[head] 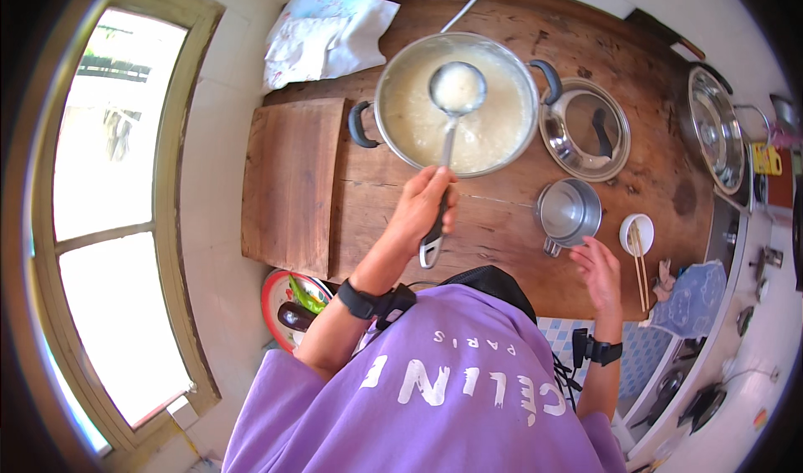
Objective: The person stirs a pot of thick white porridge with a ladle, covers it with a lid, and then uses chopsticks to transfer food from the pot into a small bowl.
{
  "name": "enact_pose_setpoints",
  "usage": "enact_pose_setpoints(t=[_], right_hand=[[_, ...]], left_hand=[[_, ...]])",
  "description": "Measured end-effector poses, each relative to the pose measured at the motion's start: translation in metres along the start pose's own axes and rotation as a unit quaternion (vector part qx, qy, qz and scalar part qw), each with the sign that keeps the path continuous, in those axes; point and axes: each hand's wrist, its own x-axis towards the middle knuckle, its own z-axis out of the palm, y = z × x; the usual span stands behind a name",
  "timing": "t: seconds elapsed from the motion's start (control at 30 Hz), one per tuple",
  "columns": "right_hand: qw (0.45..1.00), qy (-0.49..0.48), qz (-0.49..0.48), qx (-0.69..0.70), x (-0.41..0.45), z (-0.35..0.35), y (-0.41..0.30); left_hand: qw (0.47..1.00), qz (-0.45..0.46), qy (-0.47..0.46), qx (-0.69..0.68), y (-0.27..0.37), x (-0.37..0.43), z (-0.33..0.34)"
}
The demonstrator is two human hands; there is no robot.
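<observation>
My left hand (426,203) grips the dark handle of a ladle (449,140). The ladle's round bowl, filled with pale, porridge-like food, is over a wide steel pot (379,106) of the same cloudy, whitish mixture (502,115). Whether the ladle touches the mixture is unclear. Lower right, my right hand (599,269) holds nothing; its fingers are slightly apart and loosely bent. Its fingertips are close to the rim of a steel cup (571,212), and I cannot tell whether they touch it. A glass pot lid with a steel rim (552,150) lies right of the pot.
Left of the pot is a wooden board (292,184), with a printed cloth (329,34) behind it. A plate (271,303) below holds an eggplant (295,316) and green peppers (306,294). Chopsticks (640,272) lean in a white bowl (646,225). A steel basin (712,128) stands far right.
</observation>
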Motion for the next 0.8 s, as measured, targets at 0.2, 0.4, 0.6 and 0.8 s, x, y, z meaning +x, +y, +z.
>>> enact_pose_setpoints(t=[0.2,0.4,0.6,0.8], right_hand=[[0.954,-0.267,-0.089,-0.109,-0.021,0.170,-0.060],[0.974,-0.212,-0.060,-0.056,-0.023,0.202,-0.070],[0.848,-0.142,-0.199,-0.470,-0.006,0.152,-0.096],[0.813,-0.136,-0.236,-0.515,0.034,0.162,-0.105]], left_hand=[[0.996,0.050,-0.032,-0.073,-0.031,0.022,0.011],[0.987,0.084,-0.130,-0.028,-0.034,0.028,0.015],[0.753,0.484,0.308,0.322,0.011,0.049,-0.069],[0.827,0.326,0.395,0.230,0.012,0.111,-0.146]])
